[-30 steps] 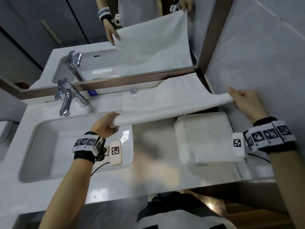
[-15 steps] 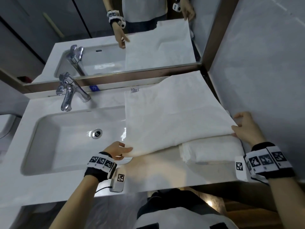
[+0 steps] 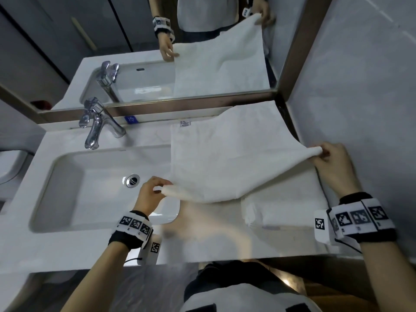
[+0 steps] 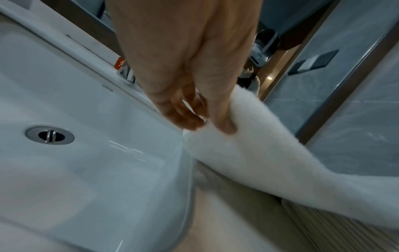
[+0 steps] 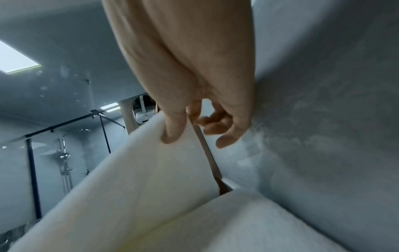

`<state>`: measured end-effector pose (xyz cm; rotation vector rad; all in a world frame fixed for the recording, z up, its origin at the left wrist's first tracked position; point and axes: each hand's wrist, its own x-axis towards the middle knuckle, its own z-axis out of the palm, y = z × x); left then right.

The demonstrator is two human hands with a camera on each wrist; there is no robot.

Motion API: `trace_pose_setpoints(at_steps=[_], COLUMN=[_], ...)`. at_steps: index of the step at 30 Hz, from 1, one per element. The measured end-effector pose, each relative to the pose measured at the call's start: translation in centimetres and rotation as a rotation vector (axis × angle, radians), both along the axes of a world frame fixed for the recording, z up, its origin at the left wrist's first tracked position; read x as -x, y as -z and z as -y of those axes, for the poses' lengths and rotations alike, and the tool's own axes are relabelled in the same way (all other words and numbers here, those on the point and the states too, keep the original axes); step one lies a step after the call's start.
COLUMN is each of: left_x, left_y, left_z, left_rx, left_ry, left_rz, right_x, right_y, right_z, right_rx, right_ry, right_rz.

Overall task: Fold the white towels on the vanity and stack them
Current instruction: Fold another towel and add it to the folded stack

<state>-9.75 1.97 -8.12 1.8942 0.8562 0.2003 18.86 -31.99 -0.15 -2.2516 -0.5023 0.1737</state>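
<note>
Both hands, left hand (image 3: pixel 150 192) and right hand (image 3: pixel 332 162), pinching corners of white towel (image 3: pixel 225 158); folded towel (image 3: pixel 286 206) between them; sink (image 3: pixel 56 199) beside left, holding only drain (image 3: pixel 132 180).

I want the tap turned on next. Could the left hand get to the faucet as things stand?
Probably not yet. The path over the basin to the faucet looks free, but the left hand is pinching a corner of the white towel and would have to let go first.

right hand (image 3: pixel 332 164) raised again with towel (image 3: pixel 225 158) corner; left hand (image 3: pixel 151 194) corner lifted slightly; near edge sagging
</note>
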Motion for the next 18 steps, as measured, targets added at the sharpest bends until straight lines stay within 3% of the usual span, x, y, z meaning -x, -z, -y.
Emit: trace_pose_setpoints(at_steps=[3,6,10,13,18], left_x=[-0.7,-1.8,-4.7,-7.3,-11.1], left_y=[0.5,0.3,-0.7,-1.3,-1.4], left_z=[-0.7,-1.5,-3.4,-5.3,-8.8], left_rx=[-0.023,-0.049,-0.077,-0.091,-0.155], left_ry=[-0.134,-0.234,-0.321,-0.325,-0.322], left_rz=[0.104,0.215,0.367,0.374,0.278], right_x=[-0.6,-1.1,-2.6,-4.5,-8.6], right_y=[-0.7,-1.3,-2.0,-2.0,-0.9], right_z=[-1.2,-2.8,-6.1,-8.6,-12.2], right_rx=[-0.065,-0.185,-0.287,-0.337,-0.218], right_ry=[-0.061,-0.024,0.064,0.105,0.129], right_rz=[0.045,-0.038,0.001,0.025,0.025])
